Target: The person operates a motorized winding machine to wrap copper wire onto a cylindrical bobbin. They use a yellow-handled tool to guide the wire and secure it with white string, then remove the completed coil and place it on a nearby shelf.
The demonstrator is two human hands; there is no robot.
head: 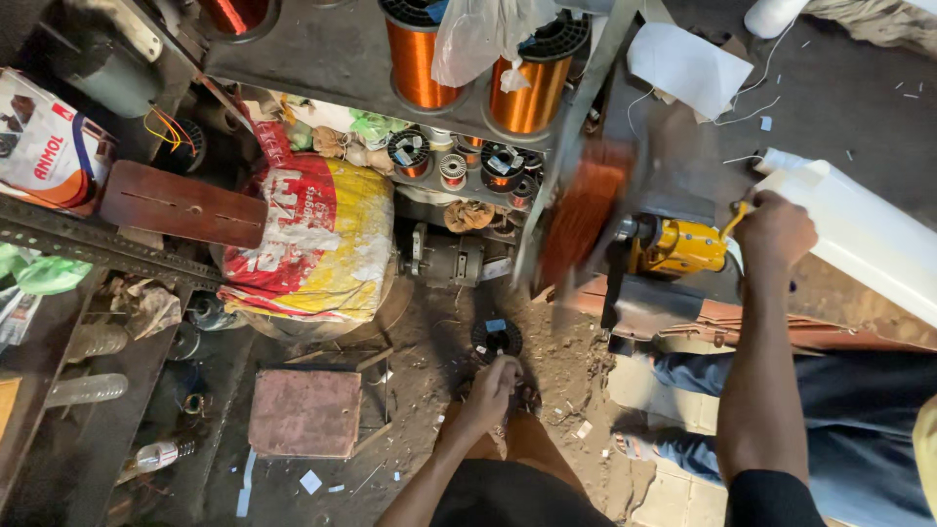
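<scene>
Winding machine point(673, 246) — yellow body, right of centre, mounted on a rusty bench edge point(742, 322); its former point(584, 210) w/ copper wire is motion-blurred, so prob. spinning. Right hand point(774, 229) sits at the yellow crank handle on the machine's right end, fingers clenched round it; forearm runs straight up from near edge, elbow low, wrist bent a little over the handle — a pose that suits cranking. Left hand point(493, 383) reaches down to the dirt floor, near centre, just nearer than a small black spool point(496, 337); fingers curled, but whether they grip wire or anything else — cannot tell, too small. Feed likely comes from below, hence the low hand. Far shelf point(322, 68) holds two big copper wire reels point(420, 59); red-yellow sack point(312, 239) to the left, red brick-like block point(305, 412) near left.
</scene>
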